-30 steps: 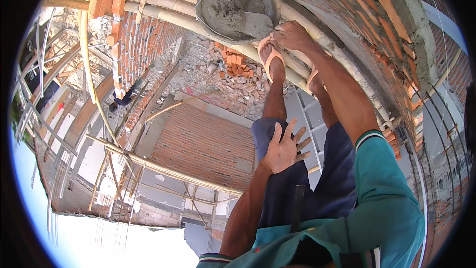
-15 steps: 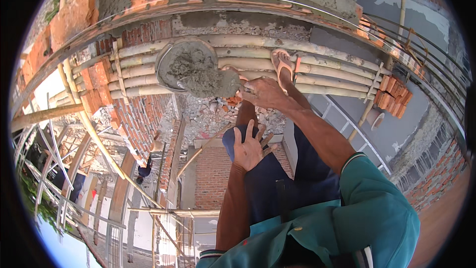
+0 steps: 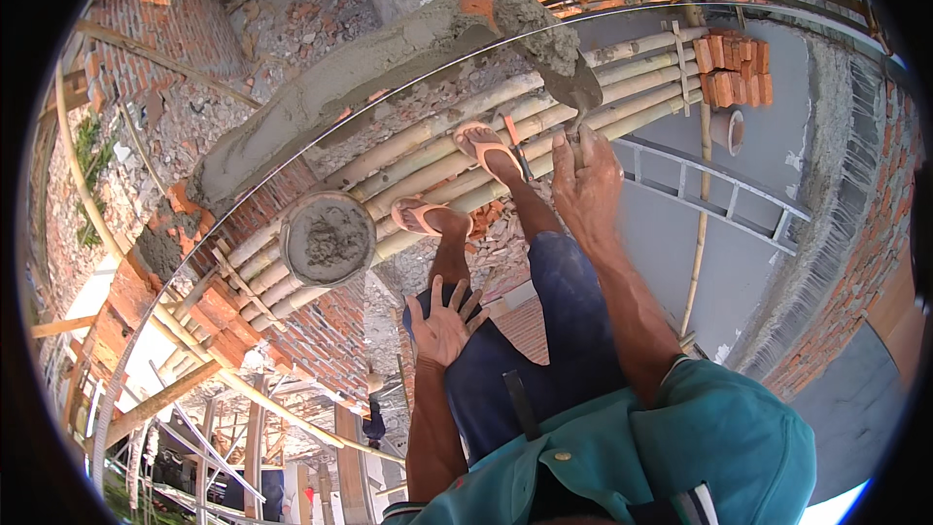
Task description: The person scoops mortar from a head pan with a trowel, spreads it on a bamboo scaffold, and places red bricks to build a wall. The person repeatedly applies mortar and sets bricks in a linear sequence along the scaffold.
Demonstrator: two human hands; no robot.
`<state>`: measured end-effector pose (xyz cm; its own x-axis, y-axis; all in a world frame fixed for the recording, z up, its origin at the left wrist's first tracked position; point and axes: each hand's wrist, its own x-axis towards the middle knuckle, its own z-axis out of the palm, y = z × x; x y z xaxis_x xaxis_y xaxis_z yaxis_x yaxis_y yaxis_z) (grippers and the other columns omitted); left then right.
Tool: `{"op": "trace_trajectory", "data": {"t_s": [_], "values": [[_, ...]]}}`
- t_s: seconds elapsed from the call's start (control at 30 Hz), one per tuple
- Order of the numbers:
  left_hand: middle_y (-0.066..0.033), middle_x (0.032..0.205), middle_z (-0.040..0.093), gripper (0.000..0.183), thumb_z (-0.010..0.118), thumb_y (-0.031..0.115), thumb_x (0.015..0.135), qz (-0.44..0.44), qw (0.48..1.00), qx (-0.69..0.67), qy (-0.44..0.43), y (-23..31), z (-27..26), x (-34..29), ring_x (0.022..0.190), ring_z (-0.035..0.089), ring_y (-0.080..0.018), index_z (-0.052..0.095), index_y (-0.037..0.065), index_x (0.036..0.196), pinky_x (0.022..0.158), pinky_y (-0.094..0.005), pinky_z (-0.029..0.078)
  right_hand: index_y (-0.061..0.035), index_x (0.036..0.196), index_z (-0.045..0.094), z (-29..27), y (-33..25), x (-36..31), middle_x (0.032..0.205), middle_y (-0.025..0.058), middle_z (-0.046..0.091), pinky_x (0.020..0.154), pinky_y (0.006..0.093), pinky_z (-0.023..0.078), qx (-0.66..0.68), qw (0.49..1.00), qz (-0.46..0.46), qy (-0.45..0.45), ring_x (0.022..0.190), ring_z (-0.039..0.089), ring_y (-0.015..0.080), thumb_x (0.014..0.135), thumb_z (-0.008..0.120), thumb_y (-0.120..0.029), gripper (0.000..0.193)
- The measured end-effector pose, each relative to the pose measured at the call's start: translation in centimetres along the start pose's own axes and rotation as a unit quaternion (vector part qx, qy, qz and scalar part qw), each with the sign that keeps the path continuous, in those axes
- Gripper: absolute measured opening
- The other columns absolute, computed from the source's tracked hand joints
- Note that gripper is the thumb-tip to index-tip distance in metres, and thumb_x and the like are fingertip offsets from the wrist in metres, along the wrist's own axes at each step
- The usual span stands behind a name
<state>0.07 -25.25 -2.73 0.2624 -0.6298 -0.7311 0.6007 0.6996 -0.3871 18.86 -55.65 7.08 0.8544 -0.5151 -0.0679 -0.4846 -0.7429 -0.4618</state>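
Over the head feed I have the trowel (image 3: 580, 89) out at one o'clock, its dark blade against a lump of wet mortar (image 3: 541, 31) at the end of the wall's mortar bed (image 3: 321, 107); from here I cannot tell how much of that lump rides on the steel and how much sits on the wall. The right hand (image 3: 588, 183), at two o'clock, is wrapped around the handle, the blade pointing away toward twelve. The left hand (image 3: 443, 328), at six, holds nothing: palm up, fingers spread, above the trousers (image 3: 505, 384). The two hands are well apart

I judge the trowel light when bare but nose-heavy under a load, its blade thin and fairly stiff, so I would want the grip close up to the shank, wrist firm against tipping. The mortar looks soft and sticky, likely to slump off a tilted edge, and wet smears could make the handle slick. More mortar fills the bucket (image 3: 370, 258) at nine o'clock, which I expect to be heavy and best taken by its rim with both hands. It rests on bamboo poles (image 3: 649, 72), which run up toward stacked bricks (image 3: 736, 68) at two o'clock, rigid but apt to chip at the corners
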Motion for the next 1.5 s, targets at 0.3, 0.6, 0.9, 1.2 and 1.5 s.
{"op": "trace_trajectory", "data": {"t_s": [0.3, 0.6, 0.9, 1.2, 1.5], "values": [[-0.0156, 0.163, 0.038, 0.091, 0.052, 0.082, 0.091, -0.015, 1.000, -0.021, 0.006, 1.0, 1.2, -0.5, 0.146, 0.043, -0.0461, 0.021, 0.038, 0.165, 0.115, -0.0684, 0.042, 0.0110, 0.119, 0.058, 7.2, -1.4, 1.2, 0.106, 0.0274, 0.058, 0.076, 0.0517, 0.052, 0.022, 0.996, 0.002, 0.082, 0.092, 0.062, 0.0450, 0.101, 0.068, -0.019, 0.036], [-0.0153, 0.162, 0.040, 0.089, 0.051, 0.081, 0.093, -0.022, 1.000, -0.003, 0.012, 1.7, 1.4, -0.8, 0.146, 0.043, -0.0449, 0.023, 0.038, 0.165, 0.114, -0.0681, 0.043, -0.0055, 0.095, 0.058, 8.6, 2.2, -3.7, 0.066, 0.0025, 0.054, 0.047, 0.0302, 0.045, 0.460, 0.820, 0.317, -0.128, 0.050, 0.052, 0.0131, 0.110, 0.056, -0.044, 0.041], [-0.0148, 0.166, 0.037, 0.081, 0.045, 0.079, 0.097, -0.041, 0.999, -0.030, 0.007, 2.7, 0.5, -1.8, 0.147, 0.044, -0.0420, 0.029, 0.037, 0.164, 0.115, -0.0619, 0.044, -0.0091, 0.089, 0.051, 22.0, -6.6, -2.1, 0.068, 0.0057, 0.054, 0.051, 0.0357, 0.049, 0.766, 0.560, 0.303, -0.089, 0.054, 0.054, 0.0181, 0.109, 0.052, -0.052, 0.048], [-0.0151, 0.160, 0.045, 0.082, 0.044, 0.078, 0.098, -0.067, 0.993, -0.092, -0.038, 3.6, 1.0, -1.6, 0.144, 0.047, -0.0418, 0.029, 0.032, 0.164, 0.116, -0.0618, 0.042, -0.0056, 0.092, 0.054, 23.0, -8.9, -8.9, 0.071, 0.0035, 0.055, 0.056, 0.0317, 0.046, 0.555, 0.770, 0.270, -0.162, 0.060, 0.056, 0.0150, 0.111, 0.047, -0.050, 0.049], [-0.0155, 0.159, 0.044, 0.084, 0.048, 0.080, 0.095, -0.013, 1.000, -0.006, -0.025, 2.7, 0.1, -1.6, 0.142, 0.048, -0.0440, 0.027, 0.034, 0.162, 0.113, -0.0689, 0.042, -0.0034, 0.114, 0.066, -7.0, -6.3, -8.9, 0.071, 0.0074, 0.057, 0.060, 0.0332, 0.046, 0.136, 0.892, 0.029, -0.430, 0.063, 0.055, 0.0135, 0.101, 0.071, -0.036, 0.035]]}}
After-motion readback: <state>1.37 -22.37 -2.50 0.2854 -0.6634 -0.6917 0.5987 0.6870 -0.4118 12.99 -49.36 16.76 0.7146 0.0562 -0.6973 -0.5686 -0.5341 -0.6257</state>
